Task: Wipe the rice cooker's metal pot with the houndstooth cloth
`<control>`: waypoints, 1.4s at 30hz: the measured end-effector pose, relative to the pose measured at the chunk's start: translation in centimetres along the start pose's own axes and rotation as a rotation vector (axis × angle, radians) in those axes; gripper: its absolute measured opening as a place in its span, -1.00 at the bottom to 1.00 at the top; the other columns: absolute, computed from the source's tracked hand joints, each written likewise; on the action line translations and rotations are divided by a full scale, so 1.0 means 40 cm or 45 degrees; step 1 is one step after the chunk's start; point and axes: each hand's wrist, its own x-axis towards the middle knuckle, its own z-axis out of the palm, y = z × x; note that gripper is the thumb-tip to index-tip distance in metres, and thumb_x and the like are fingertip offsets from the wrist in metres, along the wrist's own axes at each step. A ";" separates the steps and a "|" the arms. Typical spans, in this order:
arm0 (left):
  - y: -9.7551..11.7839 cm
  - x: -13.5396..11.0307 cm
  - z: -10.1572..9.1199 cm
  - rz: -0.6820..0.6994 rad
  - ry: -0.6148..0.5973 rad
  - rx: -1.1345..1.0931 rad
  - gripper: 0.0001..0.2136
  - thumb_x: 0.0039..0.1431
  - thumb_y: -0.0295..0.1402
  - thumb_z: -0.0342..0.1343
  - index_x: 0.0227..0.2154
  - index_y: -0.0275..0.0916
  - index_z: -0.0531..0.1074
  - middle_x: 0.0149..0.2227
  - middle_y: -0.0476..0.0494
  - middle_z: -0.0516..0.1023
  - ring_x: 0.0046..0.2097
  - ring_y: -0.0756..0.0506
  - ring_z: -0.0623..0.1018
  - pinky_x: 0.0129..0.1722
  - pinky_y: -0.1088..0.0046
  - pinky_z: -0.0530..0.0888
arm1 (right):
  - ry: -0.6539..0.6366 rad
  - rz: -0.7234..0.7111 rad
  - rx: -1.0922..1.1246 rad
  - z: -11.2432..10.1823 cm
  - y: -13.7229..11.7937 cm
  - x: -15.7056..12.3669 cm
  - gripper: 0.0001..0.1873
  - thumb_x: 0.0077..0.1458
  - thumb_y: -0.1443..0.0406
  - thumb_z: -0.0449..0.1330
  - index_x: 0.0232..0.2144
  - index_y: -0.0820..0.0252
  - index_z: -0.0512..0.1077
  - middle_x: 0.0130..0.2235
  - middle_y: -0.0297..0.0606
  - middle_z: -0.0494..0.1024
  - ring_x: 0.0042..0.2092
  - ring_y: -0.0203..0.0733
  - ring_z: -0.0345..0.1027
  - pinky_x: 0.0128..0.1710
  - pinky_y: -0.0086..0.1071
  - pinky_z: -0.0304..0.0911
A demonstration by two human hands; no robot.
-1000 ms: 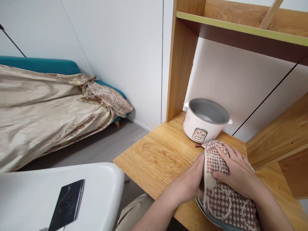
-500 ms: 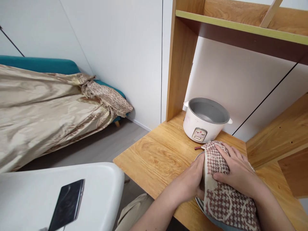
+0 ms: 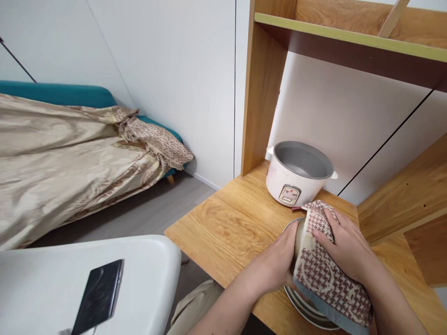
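My left hand point(image 3: 277, 260) is closed, its fingers hooked around the side of a round metal pot point(image 3: 299, 239) that the cloth mostly covers. Over the pot drapes a brown-and-cream houndstooth towel point(image 3: 323, 260) with a grey-blue edge and a small red tag. My right hand point(image 3: 345, 239) lies on top of the towel, fingers bent and pressing it against the pot. Below the towel shows a shiny ridged metal rim point(image 3: 307, 309) near the tabletop; whether it belongs to the same pot I cannot tell. Just behind stands a white rice cooker point(image 3: 296, 179), lidless, with a grey interior.
The wooden desk point(image 3: 216, 223) has an upright side panel point(image 3: 261, 93) and an overhead shelf point(image 3: 349, 39). At lower left, a phone point(image 3: 99, 295) lies on a white table point(image 3: 150, 270). A teal sofa point(image 3: 56, 93) under a beige cover point(image 3: 70, 163) stands by the wall.
The towel has slid and turned over the pot, its tagged corner moving up and right and its lower edge rising to show more ridged rim. My right hand shifted slightly with it.
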 end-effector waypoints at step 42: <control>0.010 0.009 -0.008 -0.021 -0.025 -0.020 0.36 -0.46 -0.18 0.64 0.45 -0.03 -0.06 0.41 -0.34 0.13 0.40 -0.47 0.20 0.35 -0.02 0.25 | -0.041 0.348 -0.242 -0.028 -0.041 -0.010 -0.18 0.36 -0.11 -0.22 0.34 0.41 0.18 0.19 0.24 0.43 0.11 0.32 0.41 0.04 0.05 0.28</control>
